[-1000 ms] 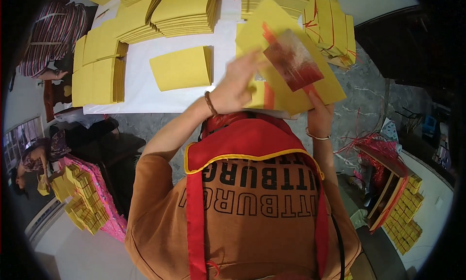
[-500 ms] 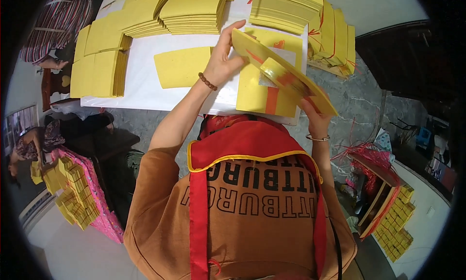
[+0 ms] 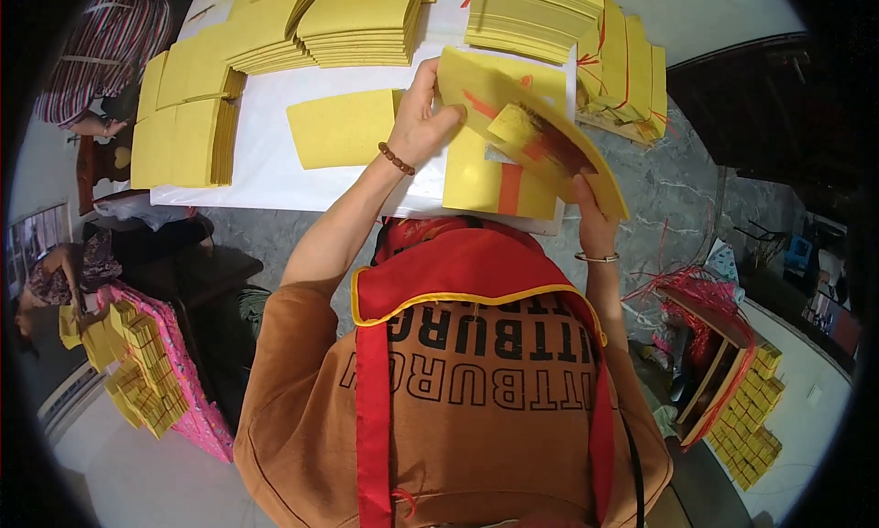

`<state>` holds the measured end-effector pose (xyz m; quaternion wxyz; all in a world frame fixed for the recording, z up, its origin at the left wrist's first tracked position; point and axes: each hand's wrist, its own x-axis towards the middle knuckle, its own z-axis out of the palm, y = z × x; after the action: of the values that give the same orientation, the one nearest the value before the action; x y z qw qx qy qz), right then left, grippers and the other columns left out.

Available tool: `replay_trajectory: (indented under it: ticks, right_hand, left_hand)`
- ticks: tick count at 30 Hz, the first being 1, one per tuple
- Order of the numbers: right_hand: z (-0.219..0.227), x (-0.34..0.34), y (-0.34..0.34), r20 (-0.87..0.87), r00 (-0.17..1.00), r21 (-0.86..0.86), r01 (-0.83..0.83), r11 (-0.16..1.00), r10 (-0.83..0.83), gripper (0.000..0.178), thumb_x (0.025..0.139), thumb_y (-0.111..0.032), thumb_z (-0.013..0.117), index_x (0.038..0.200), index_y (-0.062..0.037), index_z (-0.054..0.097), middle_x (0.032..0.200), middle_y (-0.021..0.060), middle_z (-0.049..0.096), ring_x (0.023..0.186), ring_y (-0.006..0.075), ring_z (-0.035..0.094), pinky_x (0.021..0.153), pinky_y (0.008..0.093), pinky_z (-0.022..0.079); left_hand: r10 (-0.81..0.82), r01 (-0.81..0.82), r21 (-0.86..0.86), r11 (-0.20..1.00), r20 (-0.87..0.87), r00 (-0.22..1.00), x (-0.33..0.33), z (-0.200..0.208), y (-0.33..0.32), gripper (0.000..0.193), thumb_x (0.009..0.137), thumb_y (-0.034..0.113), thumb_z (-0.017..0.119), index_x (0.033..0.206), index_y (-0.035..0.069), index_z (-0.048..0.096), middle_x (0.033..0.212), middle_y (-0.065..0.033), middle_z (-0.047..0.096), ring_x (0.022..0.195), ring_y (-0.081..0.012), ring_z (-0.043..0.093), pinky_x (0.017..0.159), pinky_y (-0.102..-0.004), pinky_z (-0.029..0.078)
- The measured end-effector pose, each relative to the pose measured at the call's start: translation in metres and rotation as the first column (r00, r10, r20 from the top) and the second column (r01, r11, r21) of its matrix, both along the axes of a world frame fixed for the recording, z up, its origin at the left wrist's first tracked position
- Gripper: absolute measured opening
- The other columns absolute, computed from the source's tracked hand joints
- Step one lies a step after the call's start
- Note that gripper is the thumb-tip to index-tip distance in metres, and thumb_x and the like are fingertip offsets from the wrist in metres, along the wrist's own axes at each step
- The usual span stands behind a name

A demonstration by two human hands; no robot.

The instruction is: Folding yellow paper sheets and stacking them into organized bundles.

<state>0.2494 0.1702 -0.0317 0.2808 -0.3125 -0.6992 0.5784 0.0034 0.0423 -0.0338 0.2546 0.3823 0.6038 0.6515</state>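
Between my two hands is a tilted yellow paper stack (image 3: 476, 79), with red marks and a dark printed patch on the face toward me. My left hand (image 3: 428, 116) grips its upper left end, thumb on the near face. My right hand (image 3: 597, 212) pinches the lower right end. Beneath it, near the table's front edge, lies another yellow paper piece (image 3: 472, 185) with a red band, partly covered by the held stack. Left of my left hand a plain yellow paper stack (image 3: 339, 130) lies flat, its right end hidden behind my hand.
Piles of folded yellow paper (image 3: 188, 143) line the left and far sides of the white-covered table (image 3: 265, 116). Red-tied yellow bundles (image 3: 632, 79) sit beyond its right edge. A wooden box (image 3: 710, 372) with red string stands lower right. A person's striped garment (image 3: 114, 47) shows upper left.
The held yellow paper stack has tipped so more of its near face shows. Both hands have shifted slightly and keep their grip.
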Motion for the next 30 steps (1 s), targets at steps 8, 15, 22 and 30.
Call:
replay_trajectory:
  ticks: [8,15,22,30]
  right_hand:
    - [-0.009,-0.015,0.007,-0.272,0.908,-0.604,0.097,0.791,-0.319,0.034,0.09,-0.011,0.055,0.122,-0.0053,0.048,0.114,0.0045,0.056,0.103,0.0148,0.055,0.088,0.0308,0.047]
    - [-0.012,-0.017,-0.018,-0.21,0.895,-0.844,0.038,0.536,-0.394,0.033,0.093,-0.015,0.048,0.126,-0.007,0.044,0.115,0.0064,0.057,0.106,0.0193,0.056,0.09,0.0351,0.047]
    - [0.012,0.002,-0.039,-0.297,0.927,-0.825,-0.129,0.549,-0.228,0.045,0.085,-0.02,0.062,0.125,-0.0076,0.044,0.115,0.0056,0.055,0.105,0.0197,0.056,0.085,0.0343,0.049]
    - [-0.012,0.022,-0.003,0.148,0.985,0.381,0.022,0.924,-0.085,0.049,0.07,-0.022,0.075,0.112,-0.0061,0.056,0.114,0.0124,0.057,0.104,0.0274,0.055,0.084,0.0374,0.044]
  left_hand:
    - [0.304,-0.233,0.209,0.95,-0.791,0.531,0.024,0.024,-0.003,0.048,0.064,0.004,0.056,0.112,0.008,0.056,0.114,-0.0088,0.053,0.104,-0.026,0.049,0.084,-0.0398,0.037]
    - [0.04,-0.087,0.023,0.996,-0.978,0.206,0.076,-0.004,-0.003,0.046,0.065,0.011,0.058,0.11,0.021,0.063,0.12,-0.0012,0.051,0.093,-0.0199,0.045,0.072,-0.0311,0.038]
    - [-0.048,0.092,-0.011,0.996,-0.908,0.417,0.048,-0.006,-0.008,0.042,0.069,0.009,0.054,0.11,0.013,0.062,0.109,-0.0007,0.056,0.082,-0.02,0.048,0.073,-0.0313,0.04]
    - [-0.261,0.202,-0.177,0.963,-0.798,0.543,0.035,-0.008,-0.04,0.03,0.077,0.02,0.063,0.105,0.011,0.065,0.107,-0.0026,0.062,0.09,-0.0235,0.051,0.078,-0.0319,0.041]
